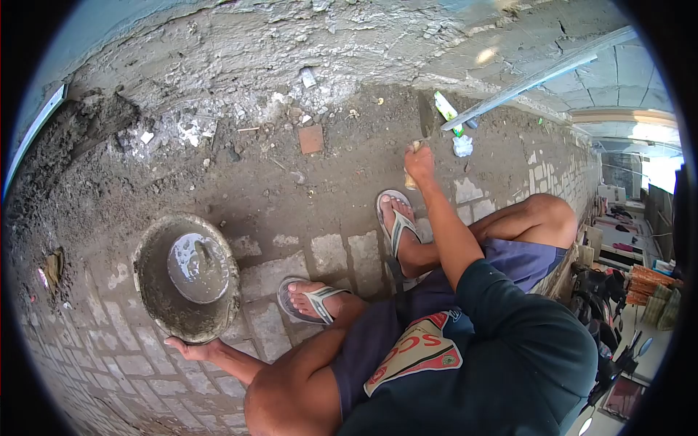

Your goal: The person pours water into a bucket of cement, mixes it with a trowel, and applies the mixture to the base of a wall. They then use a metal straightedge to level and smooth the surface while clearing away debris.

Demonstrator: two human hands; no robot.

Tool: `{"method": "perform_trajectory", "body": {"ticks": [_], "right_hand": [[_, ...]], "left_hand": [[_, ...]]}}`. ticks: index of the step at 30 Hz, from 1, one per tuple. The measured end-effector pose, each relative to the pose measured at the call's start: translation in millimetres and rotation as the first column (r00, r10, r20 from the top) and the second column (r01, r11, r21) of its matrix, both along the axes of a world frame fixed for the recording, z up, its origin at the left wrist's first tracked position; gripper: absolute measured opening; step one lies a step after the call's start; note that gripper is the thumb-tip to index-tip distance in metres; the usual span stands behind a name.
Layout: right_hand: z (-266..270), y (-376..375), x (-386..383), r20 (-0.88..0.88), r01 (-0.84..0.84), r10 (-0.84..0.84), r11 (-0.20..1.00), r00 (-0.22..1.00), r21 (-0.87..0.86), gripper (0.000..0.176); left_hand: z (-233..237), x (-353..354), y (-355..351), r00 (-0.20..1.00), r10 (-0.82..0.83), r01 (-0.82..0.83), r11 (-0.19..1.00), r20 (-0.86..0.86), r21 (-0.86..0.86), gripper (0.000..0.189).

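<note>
I am squatting on a paved floor in flip-flops. My left hand (185,349) grips the near rim of a round mortar pan (149,287) that holds a pool of wet grey cement (196,265). With my arm stretched out toward the base of the wall, my right hand (419,163) is closed on the wooden handle of a trowel. The dark trowel blade (425,115) points at the dirt strip below the wall.
A rough plastered wall (291,43) runs along the top. A long metal straightedge (538,76) leans near the trowel. A green and white packet (445,107), crumpled plastic (462,145) and a tile piece (311,138) lie on the dirt. Mortar is piled at left (87,123).
</note>
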State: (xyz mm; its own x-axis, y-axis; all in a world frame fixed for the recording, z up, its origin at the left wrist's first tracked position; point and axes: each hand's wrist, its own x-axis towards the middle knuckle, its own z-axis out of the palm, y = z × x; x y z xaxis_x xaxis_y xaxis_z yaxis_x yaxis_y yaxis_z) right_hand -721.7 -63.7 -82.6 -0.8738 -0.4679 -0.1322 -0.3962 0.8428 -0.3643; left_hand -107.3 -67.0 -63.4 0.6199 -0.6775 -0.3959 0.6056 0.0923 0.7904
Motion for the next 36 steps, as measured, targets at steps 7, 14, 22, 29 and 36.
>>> {"method": "perform_trajectory", "body": {"ticks": [7,14,22,29,36], "right_hand": [[-8.4,-1.0,112.0,0.35,-0.196,0.215,0.977,0.912,-0.089,0.044],[20.5,11.0,93.3,0.214,-0.044,0.067,0.993,0.975,-0.114,0.042],[17.5,36.1,122.7,0.149,-0.155,0.143,0.985,0.978,0.075,0.035],[-35.2,-13.5,14.7,0.186,0.197,-0.172,0.972,0.967,-0.128,0.033],[-15.7,-32.3,122.2,0.199,-0.153,0.166,0.985,0.966,-0.075,0.039]], "left_hand": [[-1.9,4.0,0.0,0.997,0.069,-0.071,0.996,0.046,0.06,0.062],[-2.5,5.1,0.5,0.995,0.076,-0.08,0.994,0.057,0.073,0.062],[9.1,-7.4,-3.1,0.997,0.073,-0.075,0.995,0.029,0.063,0.064],[4.6,-4.2,-1.7,0.998,0.057,-0.058,0.998,0.015,0.041,0.063],[-4.4,1.6,-4.9,0.996,0.051,-0.051,0.999,0.071,-0.006,0.061]]}}
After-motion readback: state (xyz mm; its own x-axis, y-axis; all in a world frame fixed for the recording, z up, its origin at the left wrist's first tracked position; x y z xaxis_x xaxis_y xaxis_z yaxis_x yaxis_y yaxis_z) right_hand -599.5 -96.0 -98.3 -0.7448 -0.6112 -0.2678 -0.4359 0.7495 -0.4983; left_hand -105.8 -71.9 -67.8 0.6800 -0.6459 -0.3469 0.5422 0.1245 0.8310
